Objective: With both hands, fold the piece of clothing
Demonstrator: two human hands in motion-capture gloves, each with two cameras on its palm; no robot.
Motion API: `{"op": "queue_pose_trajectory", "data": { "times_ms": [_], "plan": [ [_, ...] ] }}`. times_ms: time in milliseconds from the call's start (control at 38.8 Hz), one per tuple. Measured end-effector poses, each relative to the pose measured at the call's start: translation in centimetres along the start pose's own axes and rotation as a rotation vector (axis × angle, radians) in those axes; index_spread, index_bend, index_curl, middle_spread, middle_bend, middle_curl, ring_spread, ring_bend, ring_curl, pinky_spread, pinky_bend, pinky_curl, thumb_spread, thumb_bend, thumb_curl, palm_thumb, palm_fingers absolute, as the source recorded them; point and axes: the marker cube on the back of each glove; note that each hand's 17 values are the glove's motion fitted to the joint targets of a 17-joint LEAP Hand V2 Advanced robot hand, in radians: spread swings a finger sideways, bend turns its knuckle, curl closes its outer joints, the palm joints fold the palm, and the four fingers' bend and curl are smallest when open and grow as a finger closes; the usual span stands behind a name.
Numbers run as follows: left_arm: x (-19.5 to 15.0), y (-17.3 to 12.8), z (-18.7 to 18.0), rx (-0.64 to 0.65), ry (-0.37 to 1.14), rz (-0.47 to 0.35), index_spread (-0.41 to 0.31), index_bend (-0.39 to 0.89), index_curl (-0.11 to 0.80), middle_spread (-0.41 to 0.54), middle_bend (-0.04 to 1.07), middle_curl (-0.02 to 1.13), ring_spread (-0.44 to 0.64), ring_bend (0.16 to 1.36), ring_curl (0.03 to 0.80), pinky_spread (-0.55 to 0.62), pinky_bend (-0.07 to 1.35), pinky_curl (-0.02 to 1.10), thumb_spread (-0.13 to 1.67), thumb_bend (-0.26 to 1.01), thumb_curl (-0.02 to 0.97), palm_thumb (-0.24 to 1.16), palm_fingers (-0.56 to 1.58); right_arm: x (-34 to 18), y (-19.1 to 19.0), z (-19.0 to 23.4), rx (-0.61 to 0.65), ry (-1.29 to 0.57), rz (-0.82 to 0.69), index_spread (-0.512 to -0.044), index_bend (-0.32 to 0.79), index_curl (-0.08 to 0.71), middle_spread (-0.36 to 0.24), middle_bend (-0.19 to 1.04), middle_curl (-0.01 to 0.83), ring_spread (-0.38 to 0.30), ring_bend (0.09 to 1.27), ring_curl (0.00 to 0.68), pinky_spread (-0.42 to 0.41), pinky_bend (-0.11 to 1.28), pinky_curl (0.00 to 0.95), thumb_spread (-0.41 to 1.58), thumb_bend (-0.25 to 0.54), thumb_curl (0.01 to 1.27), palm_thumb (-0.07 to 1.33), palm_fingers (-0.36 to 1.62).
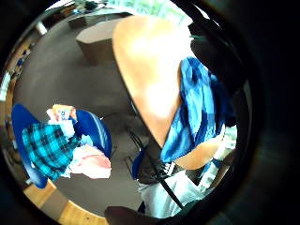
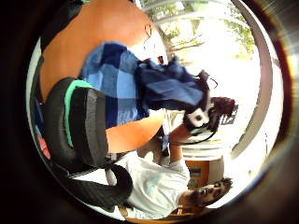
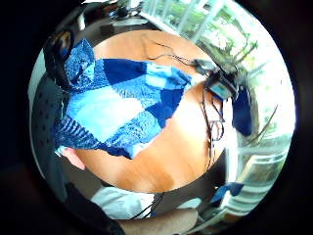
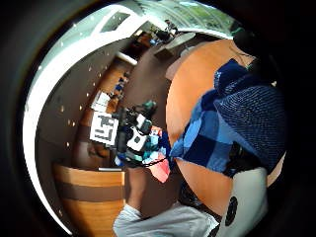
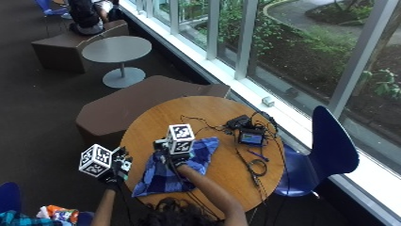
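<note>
- On the round wooden table [image 5: 206, 113], the blue checked garment [image 5: 172, 169] hangs partly off the near edge.
- Left hand [image 5: 116, 172] pinches its left corner in curled fingers.
- Right hand [image 5: 172, 153] grips bunched cloth above the middle.

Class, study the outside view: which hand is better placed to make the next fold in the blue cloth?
Probably the right hand: it is over the blue cloth on the table. The left hand hangs beyond the table's edge.

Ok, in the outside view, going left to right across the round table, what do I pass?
Left hand → blue garment → small screen device → blue chair.
</note>
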Motion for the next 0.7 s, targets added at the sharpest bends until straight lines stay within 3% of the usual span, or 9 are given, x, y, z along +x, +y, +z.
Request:
{"op": "queue_pose_trajectory", "data": {
  "times_ms": [155,335,438,515,592,695],
  "plan": [
    [-2.1,1.8,-1.9,0.056,0.028,-0.059,-0.083,0.12,0.319,0.018,0.31,0.4,0.19,0.62,0.316,0.26,0.53,0.35,1.42,0.08,0.173,0.19,0.39,-5.6,-0.8,9.0,-0.216,0.031,-0.099,-0.268,0.0,0.037,-0.248,0.26,0.472,-0.305,0.7,0.455,-0.35,0.86,0.407,0.41,-0.028,0.66,1.1,0.91],
    [-2.8,1.9,-0.9,0.055,0.01,-0.062,-0.088,0.12,0.311,-0.011,0.31,0.41,0.15,0.61,0.317,0.23,0.5,0.34,1.46,0.1,0.189,0.23,0.42,-7.0,0.6,14.7,-0.273,-0.087,-0.206,-0.272,0.0,0.023,-0.252,0.24,0.47,-0.312,0.69,0.453,-0.346,0.87,0.402,0.37,-0.03,0.68,1.09,0.9],
    [-1.8,1.7,0.0,0.055,0.013,-0.024,-0.089,0.12,0.307,-0.017,0.31,0.41,0.14,0.61,0.317,0.22,0.5,0.34,1.48,0.1,0.196,0.24,0.42,-6.3,1.8,14.4,-0.28,-0.351,-0.37,-0.267,0.02,0.027,-0.216,0.17,0.455,-0.315,0.65,0.448,-0.345,0.89,0.407,0.42,-0.041,0.68,1.06,0.77],
    [-0.8,1.4,0.9,0.051,0.003,0.027,-0.086,0.12,0.305,-0.02,0.3,0.41,0.14,0.61,0.319,0.21,0.49,0.34,1.49,0.1,0.199,0.24,0.43,-4.1,2.4,13.0,-0.257,-0.485,-0.428,-0.266,0.11,0.063,-0.158,0.12,0.427,-0.241,0.56,0.433,-0.274,0.86,0.409,0.59,0.001,0.67,1.09,0.56],
    [-0.1,1.0,2.2,0.05,-0.053,0.088,-0.088,0.12,0.302,-0.021,0.3,0.41,0.13,0.6,0.318,0.21,0.48,0.34,1.5,0.1,0.202,0.24,0.43,-0.8,3.4,9.9,-0.199,-0.447,-0.392,-0.266,0.16,0.099,-0.13,0.14,0.413,-0.18,0.49,0.414,-0.214,0.81,0.396,0.7,0.027,0.68,1.12,0.47],
    [2.1,1.9,3.0,0.067,-0.186,0.162,-0.09,0.14,0.305,-0.025,0.29,0.41,0.13,0.6,0.318,0.22,0.46,0.34,1.5,0.1,0.207,0.25,0.44,3.9,4.7,5.8,-0.136,-0.259,-0.285,-0.278,0.18,0.133,-0.121,0.17,0.396,-0.155,0.44,0.37,-0.177,0.76,0.359,0.82,0.045,0.68,1.13,0.52]
  ]
}}
